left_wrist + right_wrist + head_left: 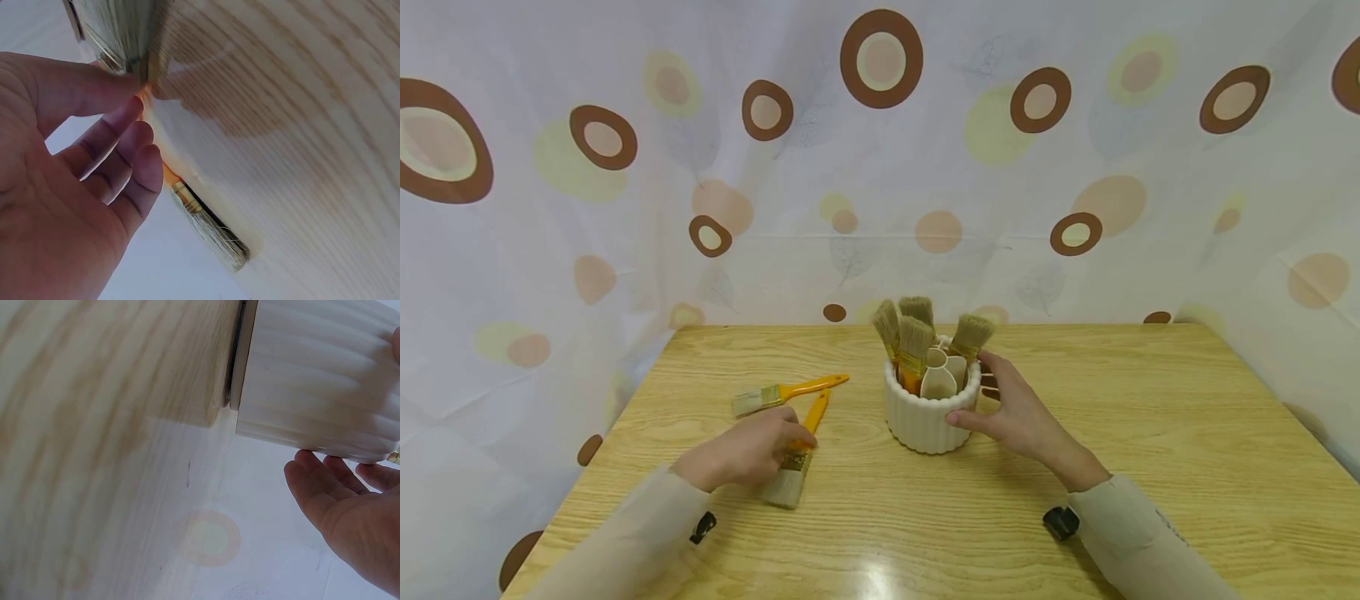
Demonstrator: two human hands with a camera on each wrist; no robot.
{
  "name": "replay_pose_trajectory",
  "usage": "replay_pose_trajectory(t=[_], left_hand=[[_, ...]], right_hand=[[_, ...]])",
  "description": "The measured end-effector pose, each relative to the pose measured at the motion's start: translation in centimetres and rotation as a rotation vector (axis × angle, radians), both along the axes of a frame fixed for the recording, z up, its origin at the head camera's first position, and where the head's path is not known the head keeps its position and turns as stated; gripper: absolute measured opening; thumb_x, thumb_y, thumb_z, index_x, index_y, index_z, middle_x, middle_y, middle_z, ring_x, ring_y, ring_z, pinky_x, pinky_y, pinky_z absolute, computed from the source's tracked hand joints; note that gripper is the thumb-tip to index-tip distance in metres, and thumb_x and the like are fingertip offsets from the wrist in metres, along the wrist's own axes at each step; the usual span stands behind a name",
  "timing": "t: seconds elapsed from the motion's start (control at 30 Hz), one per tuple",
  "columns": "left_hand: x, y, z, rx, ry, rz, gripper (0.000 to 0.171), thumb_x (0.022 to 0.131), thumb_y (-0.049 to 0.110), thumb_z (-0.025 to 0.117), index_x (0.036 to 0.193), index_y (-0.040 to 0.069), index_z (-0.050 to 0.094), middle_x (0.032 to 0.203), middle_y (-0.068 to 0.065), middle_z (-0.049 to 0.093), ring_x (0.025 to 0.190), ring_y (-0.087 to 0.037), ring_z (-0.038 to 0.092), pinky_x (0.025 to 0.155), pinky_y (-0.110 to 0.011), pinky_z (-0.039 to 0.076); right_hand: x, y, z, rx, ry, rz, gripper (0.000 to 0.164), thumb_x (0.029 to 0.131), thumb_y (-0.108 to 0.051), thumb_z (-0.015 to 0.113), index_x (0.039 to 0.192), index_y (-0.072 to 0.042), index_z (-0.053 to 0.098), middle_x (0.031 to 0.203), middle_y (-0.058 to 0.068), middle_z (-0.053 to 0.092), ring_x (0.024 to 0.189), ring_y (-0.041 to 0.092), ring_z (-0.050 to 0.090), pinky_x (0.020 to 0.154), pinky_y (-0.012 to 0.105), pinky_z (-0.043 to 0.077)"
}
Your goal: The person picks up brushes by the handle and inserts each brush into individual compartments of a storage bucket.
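Observation:
My left hand (752, 450) pinches a flat paintbrush (787, 485) near its metal band, thumb and fingertips meeting there in the left wrist view. The orange handle points away and the pale bristles lie toward me. Just beyond it on the table is a second paintbrush (808, 386), its bristles to the left. My right hand (1017, 417) holds a white ribbed brush holder (928, 429) by its right side, thumb in front and fingers round the back. Several paintbrushes (914, 340) stand in the holder, bristles up. Its compartments (939, 382) show among them.
Wood-grain table (1150, 442) spreads under everything. Behind it hangs a pale curtain (940, 158) printed with brown and beige circles. Black straps (1062, 523) show near both wrists, by the light sleeves (1135, 525).

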State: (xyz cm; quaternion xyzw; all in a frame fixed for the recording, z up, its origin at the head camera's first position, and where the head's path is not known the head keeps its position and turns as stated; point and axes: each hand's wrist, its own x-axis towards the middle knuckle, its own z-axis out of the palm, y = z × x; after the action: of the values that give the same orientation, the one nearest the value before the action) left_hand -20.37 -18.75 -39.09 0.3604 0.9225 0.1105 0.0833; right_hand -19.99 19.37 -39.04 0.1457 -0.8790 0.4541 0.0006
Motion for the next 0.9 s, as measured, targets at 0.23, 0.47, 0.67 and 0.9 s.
replay_pose_trajectory(t=[0.23, 0.47, 0.67, 0.9], left_hand=[[0.1, 0.6, -0.3, 0.016, 0.063, -0.069, 0.035, 0.082, 0.002, 0.067, 0.114, 0.016, 0.07, 0.095, 0.002, 0.055, 0.081, -0.01, 0.044, 0.073, -0.028, 0.043], [0.2, 0.9, -0.5, 0.046, 0.064, -0.061, 0.037, 0.079, 0.01, 0.075, 0.115, 0.015, 0.07, 0.09, 0.004, 0.05, 0.079, -0.01, 0.039, 0.069, -0.025, 0.04], [0.4, 1.4, -0.8, 0.045, 0.074, -0.033, 0.036, 0.08, 0.016, 0.076, 0.115, 0.016, 0.07, 0.089, 0.006, 0.047, 0.081, -0.012, 0.039, 0.071, -0.026, 0.04], [0.4, 1.9, -0.9, 0.053, 0.117, -0.034, 0.033, 0.078, 0.02, 0.077, 0.11, 0.017, 0.072, 0.089, 0.007, 0.046, 0.084, -0.013, 0.037, 0.074, -0.028, 0.038]], right_hand=[[0.0, 0.0, 0.0, -0.004, 0.004, 0.003, 0.108, 0.074, -0.051, 0.077, 0.151, -0.004, 0.017, 0.149, 0.018, 0.027, 0.127, 0.04, 0.041, 0.1, 0.054, 0.038], [0.0, 0.0, 0.0, -0.005, 0.007, 0.003, 0.107, 0.075, -0.049, 0.078, 0.151, -0.005, 0.018, 0.148, 0.019, 0.028, 0.127, 0.041, 0.041, 0.1, 0.054, 0.038], [0.0, 0.0, 0.1, -0.002, 0.004, 0.004, 0.105, 0.076, -0.046, 0.078, 0.151, -0.004, 0.017, 0.149, 0.02, 0.026, 0.127, 0.042, 0.041, 0.1, 0.054, 0.038], [-0.1, -0.1, -0.1, 0.01, 0.022, -0.003, 0.107, 0.074, -0.048, 0.079, 0.15, -0.003, 0.018, 0.148, 0.02, 0.026, 0.127, 0.041, 0.041, 0.1, 0.054, 0.038]])
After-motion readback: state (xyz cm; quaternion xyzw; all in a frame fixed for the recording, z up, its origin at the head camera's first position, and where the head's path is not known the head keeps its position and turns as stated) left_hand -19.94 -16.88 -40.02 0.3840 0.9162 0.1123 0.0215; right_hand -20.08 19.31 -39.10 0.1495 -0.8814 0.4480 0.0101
